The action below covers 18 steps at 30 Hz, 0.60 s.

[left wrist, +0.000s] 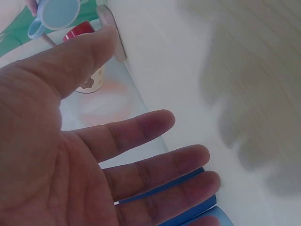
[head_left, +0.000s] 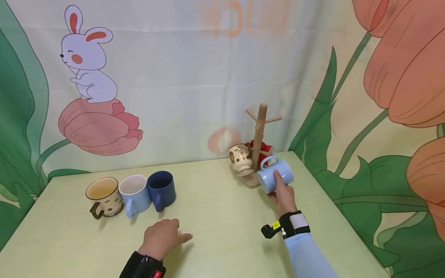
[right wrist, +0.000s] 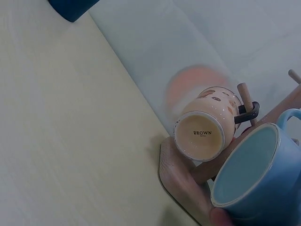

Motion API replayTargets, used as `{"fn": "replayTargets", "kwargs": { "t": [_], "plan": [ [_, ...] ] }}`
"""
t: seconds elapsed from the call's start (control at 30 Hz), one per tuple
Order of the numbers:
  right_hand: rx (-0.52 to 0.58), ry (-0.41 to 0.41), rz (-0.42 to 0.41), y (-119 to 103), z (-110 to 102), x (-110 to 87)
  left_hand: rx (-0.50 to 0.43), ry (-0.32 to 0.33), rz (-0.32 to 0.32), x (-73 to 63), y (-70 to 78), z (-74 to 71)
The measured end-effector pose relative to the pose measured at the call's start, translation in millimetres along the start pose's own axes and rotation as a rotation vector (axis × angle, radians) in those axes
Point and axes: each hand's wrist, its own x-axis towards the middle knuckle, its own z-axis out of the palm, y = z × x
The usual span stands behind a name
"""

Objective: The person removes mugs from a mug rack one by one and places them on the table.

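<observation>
My right hand [head_left: 283, 197] grips a light blue mug [head_left: 275, 175] tilted on its side, its handle pointing up, close in front of the wooden mug tree [head_left: 260, 131]. A cream mug [head_left: 240, 158] with brown spots hangs by its dark handle from a peg, as the right wrist view shows. Behind the trunk, a red mug [head_left: 265, 151] is partly hidden. My left hand [head_left: 162, 237] hovers over the table with fingers spread and holds nothing; its palm [left wrist: 70, 183] faces the left wrist camera.
Side by side on the left of the table [head_left: 215, 231] stand a cream spotted mug [head_left: 106, 197], a light blue mug [head_left: 136, 193] and a dark blue mug [head_left: 163, 191], all upright. A printed cloth [head_left: 180, 77] hangs behind the table and along its right side.
</observation>
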Motion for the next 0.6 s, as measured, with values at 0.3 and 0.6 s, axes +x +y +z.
{"fn": "replayTargets", "kwargs": {
  "t": [0.3,0.6],
  "plan": [
    [-0.115,-0.002,-0.076,11,1,-29.4,0.002,0.001,0.004,1.0,1.4,1.5],
    [-0.301,-0.087,-0.278,20,9,-48.9,-0.015,0.02,0.045,2.3,2.5,3.4]
  ]
}}
